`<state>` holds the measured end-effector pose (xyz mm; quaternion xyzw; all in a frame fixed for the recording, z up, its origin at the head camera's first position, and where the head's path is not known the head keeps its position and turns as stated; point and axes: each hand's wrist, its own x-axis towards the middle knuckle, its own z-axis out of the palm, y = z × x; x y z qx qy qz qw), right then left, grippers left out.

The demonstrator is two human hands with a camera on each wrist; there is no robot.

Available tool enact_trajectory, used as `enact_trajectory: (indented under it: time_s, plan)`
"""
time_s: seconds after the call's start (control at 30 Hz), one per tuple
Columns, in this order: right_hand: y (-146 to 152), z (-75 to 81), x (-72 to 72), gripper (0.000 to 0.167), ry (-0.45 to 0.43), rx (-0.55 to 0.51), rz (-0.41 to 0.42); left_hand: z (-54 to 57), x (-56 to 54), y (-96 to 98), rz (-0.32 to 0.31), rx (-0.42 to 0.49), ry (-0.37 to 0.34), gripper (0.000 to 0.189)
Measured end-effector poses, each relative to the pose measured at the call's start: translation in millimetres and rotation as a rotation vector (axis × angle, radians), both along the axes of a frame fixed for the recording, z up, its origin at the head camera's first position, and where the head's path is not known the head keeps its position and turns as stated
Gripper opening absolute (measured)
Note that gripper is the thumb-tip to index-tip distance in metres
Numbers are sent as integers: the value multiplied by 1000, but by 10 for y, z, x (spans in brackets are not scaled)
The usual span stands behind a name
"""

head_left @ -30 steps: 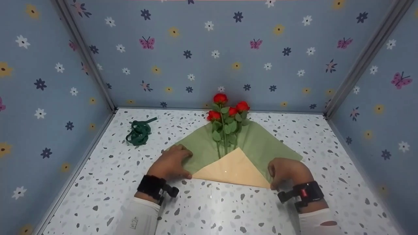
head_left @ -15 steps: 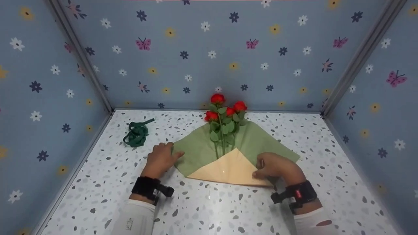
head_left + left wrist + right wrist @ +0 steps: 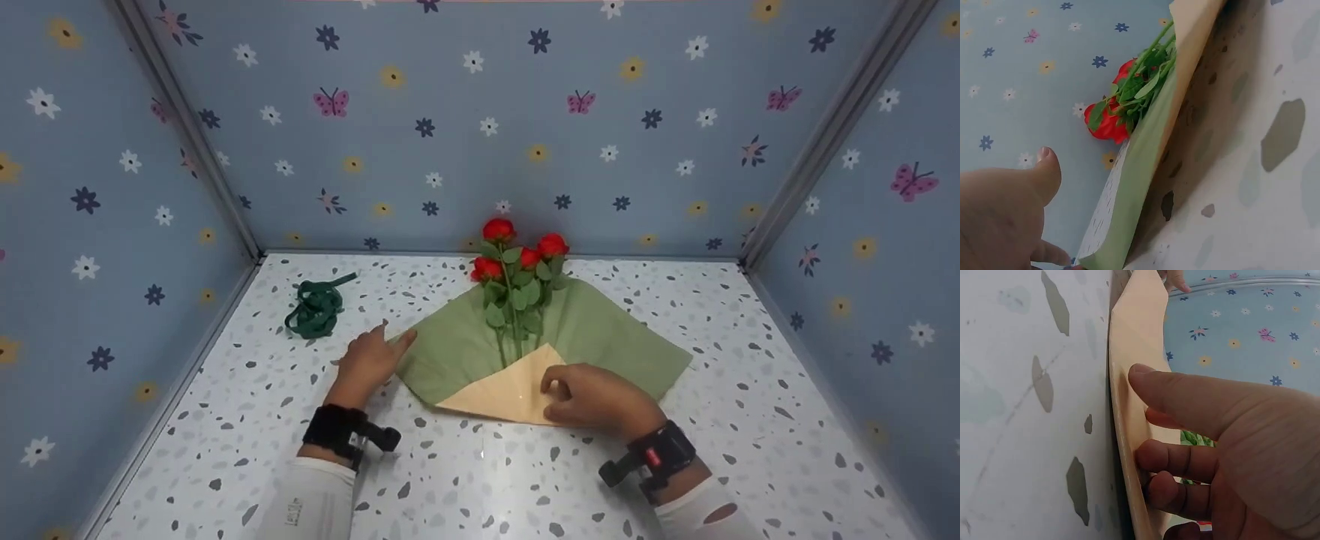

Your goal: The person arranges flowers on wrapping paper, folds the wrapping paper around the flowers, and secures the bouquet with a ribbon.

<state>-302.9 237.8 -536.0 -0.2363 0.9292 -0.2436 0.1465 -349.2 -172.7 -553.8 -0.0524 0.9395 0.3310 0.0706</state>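
Red roses with green stems lie on a sheet of wrapping paper, green on its upper face. Its near edge is folded up into a peach triangular flap over the stem ends. My right hand rests on the right part of this flap; in the right wrist view its loosely bent fingers and thumb touch the peach surface. My left hand is at the paper's left corner, thumb and forefinger spread apart. In the left wrist view the thumb stands clear of the paper.
A tangled dark green ribbon lies at the back left of the speckled white table. Blue flower-patterned panels close off the back and both sides. The rose heads reach close to the back panel.
My right hand has moved left from the paper's lower right corner onto the peach flap. My left hand has left the flap's left end and shifted up to the paper's left corner.
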Motion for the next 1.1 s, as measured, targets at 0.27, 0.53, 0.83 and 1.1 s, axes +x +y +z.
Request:
enact_trajectory:
  time_s: [0.27, 0.53, 0.83, 1.1]
  plan:
    - [32, -39, -32, 32, -7, -17, 8, 112, -10, 46, 18, 332, -108, 74]
    - [54, -44, -24, 35, -46, -24, -2, 184, 32, 228, -1, 518, -259, 81]
    - [79, -80, -26, 36, -55, -35, -11, 122, 98, 220, -177, 418, -202, 53]
    - [61, -72, -8, 36, -71, -26, -38, 175, 127, 438, -350, 645, -151, 68]
